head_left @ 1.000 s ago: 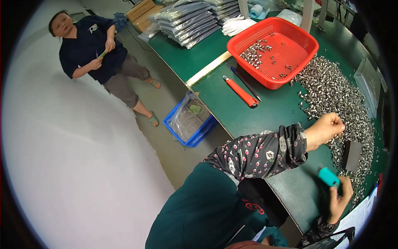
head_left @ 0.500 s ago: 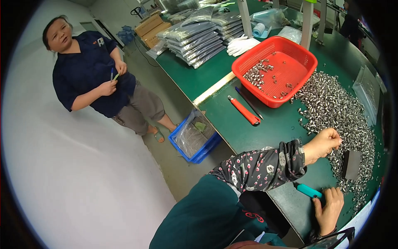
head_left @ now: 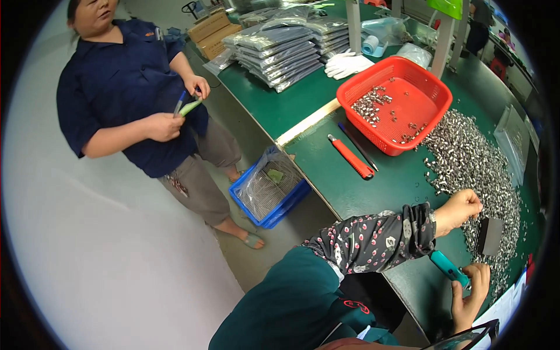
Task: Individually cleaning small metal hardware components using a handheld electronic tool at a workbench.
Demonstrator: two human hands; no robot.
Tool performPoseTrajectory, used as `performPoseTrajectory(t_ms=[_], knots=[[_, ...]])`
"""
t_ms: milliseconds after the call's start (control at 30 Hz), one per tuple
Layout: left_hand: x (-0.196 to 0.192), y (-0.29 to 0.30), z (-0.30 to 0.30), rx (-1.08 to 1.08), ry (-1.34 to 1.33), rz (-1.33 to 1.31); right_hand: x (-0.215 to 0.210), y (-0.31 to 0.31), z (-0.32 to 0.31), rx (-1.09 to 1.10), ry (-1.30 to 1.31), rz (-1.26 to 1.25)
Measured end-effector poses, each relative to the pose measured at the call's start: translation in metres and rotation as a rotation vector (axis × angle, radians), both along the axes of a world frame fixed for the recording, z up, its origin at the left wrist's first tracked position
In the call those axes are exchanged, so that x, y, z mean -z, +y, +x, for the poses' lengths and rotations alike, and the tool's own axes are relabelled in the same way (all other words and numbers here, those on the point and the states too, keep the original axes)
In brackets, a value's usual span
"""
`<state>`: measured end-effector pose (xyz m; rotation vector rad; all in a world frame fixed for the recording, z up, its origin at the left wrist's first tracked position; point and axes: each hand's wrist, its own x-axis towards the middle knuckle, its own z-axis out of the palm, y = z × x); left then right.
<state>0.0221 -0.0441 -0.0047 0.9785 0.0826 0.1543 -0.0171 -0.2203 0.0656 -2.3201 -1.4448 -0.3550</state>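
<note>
A worker's hands at a green bench (head_left: 373,192) spread with small metal parts

The left hand (head_left: 459,211), curled into a loose fist, rests at the edge of the heap of silvery metal pieces (head_left: 472,163); whether it has any of them pinched inside cannot be told. The right hand (head_left: 470,294), lower down near the bench edge, is closed around a teal-handled tool (head_left: 448,268) that points up and to the left. A small dark block (head_left: 490,236) lies among the pieces just right of the left hand. Further back, a red plastic basket (head_left: 402,102) holds a scatter of the same parts, with a red-handled utility knife (head_left: 350,156) beside it. Another person in a dark blue shirt (head_left: 125,87) stands on the floor to the left, near a blue crate (head_left: 271,189)
</note>
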Motion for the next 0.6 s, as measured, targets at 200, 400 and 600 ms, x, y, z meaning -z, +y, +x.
performPoseTrajectory(t_ms=[200,400,600], knots=[[-0.002,0.007,-0.003,0.058,0.019,-0.019,-0.038,0.045,-0.046,-0.617,1.12,0.392],[-0.004,0.005,-0.004,0.11,0.07,-0.001,-0.056,0.061,-0.056,-1.084,1.398,0.535],[-0.009,0.011,-0.011,0.111,0.074,-0.01,-0.054,0.05,-0.047,-1.088,1.605,0.361]])
